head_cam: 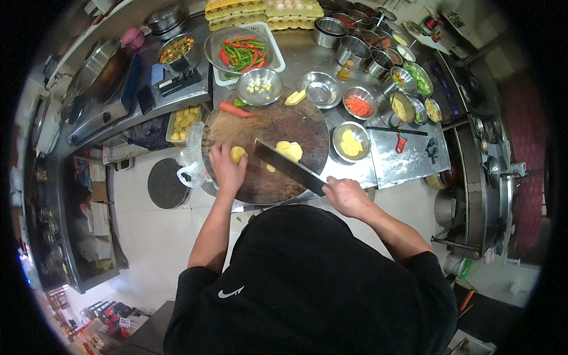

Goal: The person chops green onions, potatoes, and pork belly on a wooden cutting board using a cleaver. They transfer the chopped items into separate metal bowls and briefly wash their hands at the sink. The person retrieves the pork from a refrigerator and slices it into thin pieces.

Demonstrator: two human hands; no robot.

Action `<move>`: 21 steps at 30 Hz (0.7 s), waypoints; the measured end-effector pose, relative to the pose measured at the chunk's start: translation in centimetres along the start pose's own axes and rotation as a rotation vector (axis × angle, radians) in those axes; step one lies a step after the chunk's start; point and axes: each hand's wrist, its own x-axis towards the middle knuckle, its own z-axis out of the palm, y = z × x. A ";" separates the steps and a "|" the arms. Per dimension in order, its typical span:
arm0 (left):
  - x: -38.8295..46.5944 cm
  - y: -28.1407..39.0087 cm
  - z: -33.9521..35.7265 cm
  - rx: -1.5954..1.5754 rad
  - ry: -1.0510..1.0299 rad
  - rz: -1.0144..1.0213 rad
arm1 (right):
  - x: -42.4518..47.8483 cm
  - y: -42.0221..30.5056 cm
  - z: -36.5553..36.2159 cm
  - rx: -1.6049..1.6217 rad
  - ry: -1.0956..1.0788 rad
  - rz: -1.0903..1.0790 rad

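Note:
On the round wooden chopping block [284, 186], my left hand [226, 166] grips a cut peeled potato [238, 154], its yellow face turned right. My right hand [347, 196] holds a cleaver [288, 167] by the handle, its broad blade slanting up and left across the block. Just beyond the blade lie several thin potato slices [289, 151]. A small potato scrap [270, 168] sits on the near side of it. Toward the block's far edge are a carrot piece [235, 110] and pale yellow cut sticks [295, 97].
A steel bowl of potato slices [351, 141] stands right of the block. Bowls with diced pieces [259, 87] and carrot strips [360, 105] stand beyond, beside an unfilled bowl [323, 90]. A colander of peppers [243, 53] is farther back. A plastic bag [193, 153] hangs at the left edge.

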 end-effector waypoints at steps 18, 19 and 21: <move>-4.3 1.7 0.6 -0.221 -0.251 0.341 | 1.2 -0.3 1.9 -0.103 -0.043 -0.012; -4.4 1.4 1.0 -0.245 -0.247 0.347 | 1.3 -0.7 1.6 -0.111 -0.059 -0.015; -4.4 1.5 1.5 -0.245 -0.224 0.369 | 1.0 -1.5 0.0 -0.118 -0.054 -0.014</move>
